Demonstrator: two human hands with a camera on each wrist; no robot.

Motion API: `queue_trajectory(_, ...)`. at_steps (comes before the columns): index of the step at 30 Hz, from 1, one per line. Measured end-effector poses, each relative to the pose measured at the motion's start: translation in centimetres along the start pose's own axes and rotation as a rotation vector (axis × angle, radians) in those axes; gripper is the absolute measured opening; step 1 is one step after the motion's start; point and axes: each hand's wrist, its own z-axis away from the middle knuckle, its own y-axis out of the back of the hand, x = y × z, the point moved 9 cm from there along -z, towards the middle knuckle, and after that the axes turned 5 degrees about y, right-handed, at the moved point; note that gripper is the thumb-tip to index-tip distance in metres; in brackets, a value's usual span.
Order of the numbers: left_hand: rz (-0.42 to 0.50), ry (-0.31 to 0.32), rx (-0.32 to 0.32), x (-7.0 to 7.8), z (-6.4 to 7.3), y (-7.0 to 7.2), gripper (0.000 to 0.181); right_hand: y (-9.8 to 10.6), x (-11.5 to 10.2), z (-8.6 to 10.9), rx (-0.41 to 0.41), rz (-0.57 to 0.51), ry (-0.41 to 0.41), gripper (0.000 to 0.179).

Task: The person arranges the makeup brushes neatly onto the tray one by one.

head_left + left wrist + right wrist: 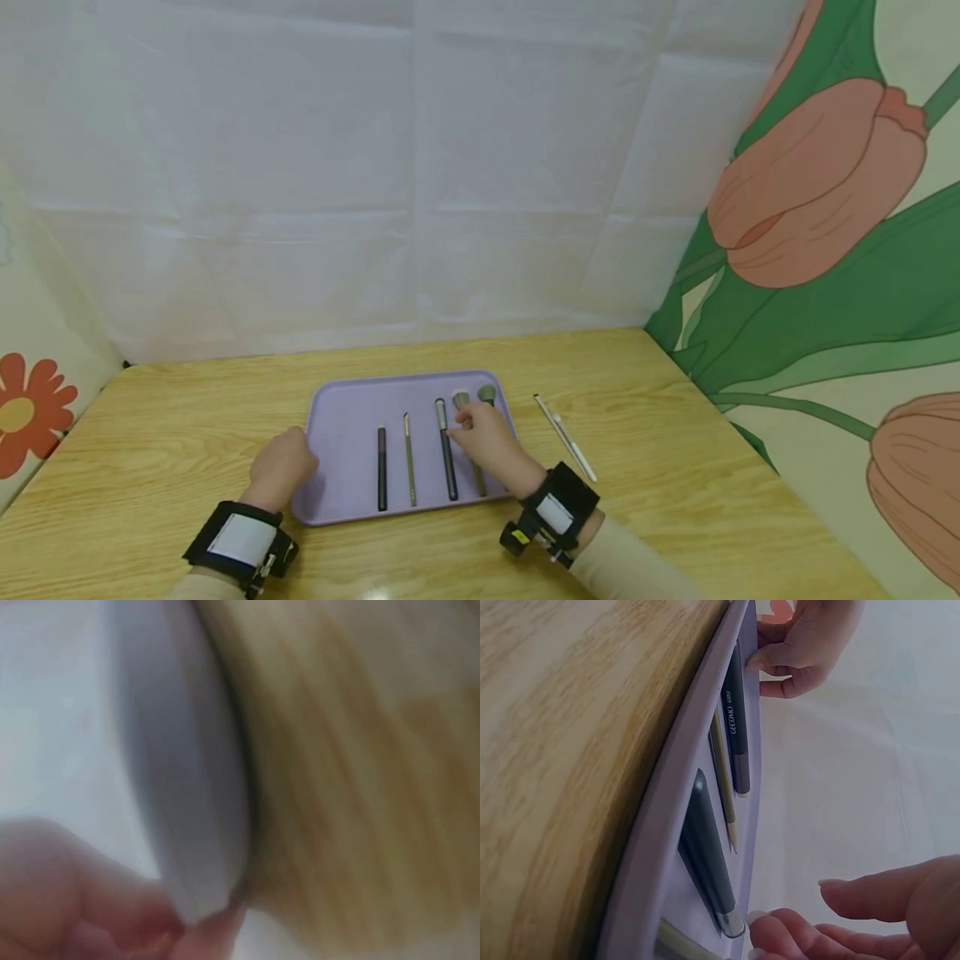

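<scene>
A lilac tray (pixel 345 442) lies on the table with several makeup brushes in a row. My left hand (pixel 285 458) pinches its left rim; in the left wrist view, thumb and finger close on the tray edge (pixel 187 787). My right hand (pixel 491 442) hovers over the tray's right part, thumb and fingers apart with nothing between them. Closest to its fingertips is a black brush (pixel 449 467) with a silver collar. A pale-tipped brush (pixel 461 398) and a grey-green fluffy brush (pixel 487 393) are partly hidden by this hand. Further left lie a thin gold brush (pixel 410 467) and a dark brush (pixel 382 471).
Right of the tray, two slim white-handled brushes (pixel 576 450) lie side by side on the wooden table (pixel 615 383). A white sheet (pixel 360 183) hangs behind, and a tulip-patterned cloth (pixel 810 333) borders the right side.
</scene>
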Motion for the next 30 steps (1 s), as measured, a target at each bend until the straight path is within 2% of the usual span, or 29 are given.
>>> queue_trajectory(6, -0.003, -0.001, 0.005, 0.0, 0.0, 0.0, 0.016, 0.8, 0.4, 0.1, 0.02, 0.045, 0.013, 0.021)
queue_trajectory(13, -0.003, 0.0, 0.003, -0.1, 0.0, 0.1, 0.016, 1.6, 0.8, 0.4, 0.039, 0.045, -0.017, 0.021)
queue_trajectory(22, -0.005, -0.01, 0.014, -0.2, -0.2, 0.0, 0.015, 2.3, 1.2, 0.5, 0.061, 0.058, -0.014, 0.024)
queue_trajectory(30, -0.004, -0.004, 0.003, -0.3, -0.3, -0.1, 0.016, 3.0, 2.3, 0.7, 0.06, 0.061, -0.067, 0.023)
